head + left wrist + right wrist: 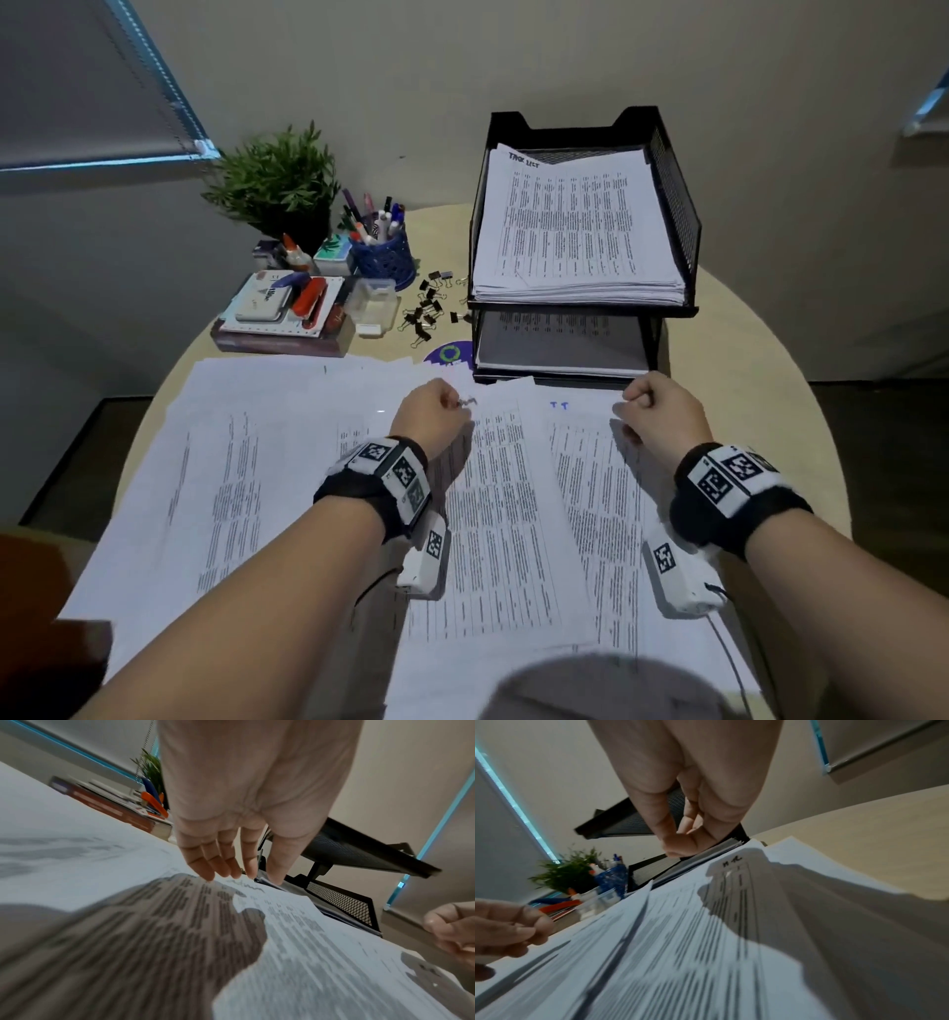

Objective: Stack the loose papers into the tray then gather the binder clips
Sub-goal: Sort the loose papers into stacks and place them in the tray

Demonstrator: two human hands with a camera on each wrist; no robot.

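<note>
Loose papers (493, 514): lay fanned in overlapping sheets across the near half of the round table (760, 329), right under both wrists.
Left hand (431, 413): hovered over the far edge of the sheets; from the left wrist view the fingers (205, 862) hung down fairly straight and close together, tips just at the paper, thumb set apart. Something small and metallic glinted at the fingertips; whether it was pinched, I could not tell.
Right hand (657, 406): curled in, and how! Thumb and forefinger (670, 839) met tip to tip above the top edge of the right-hand sheet; whether paper sat between them was not clear.
Tray (683, 226): black mesh, two tiers, at the far right of the table; a thick printed pile already in the upper tier, more sheets in the lower.
Binder clips (429, 308): scattered loose on the table just left of the tray, beside a clear plastic box (372, 306).
Pen cup (385, 252): blue, stuffed with pens, behind the clips.
Stapler (310, 300): orange, lying on a notebook at the far left.
</note>
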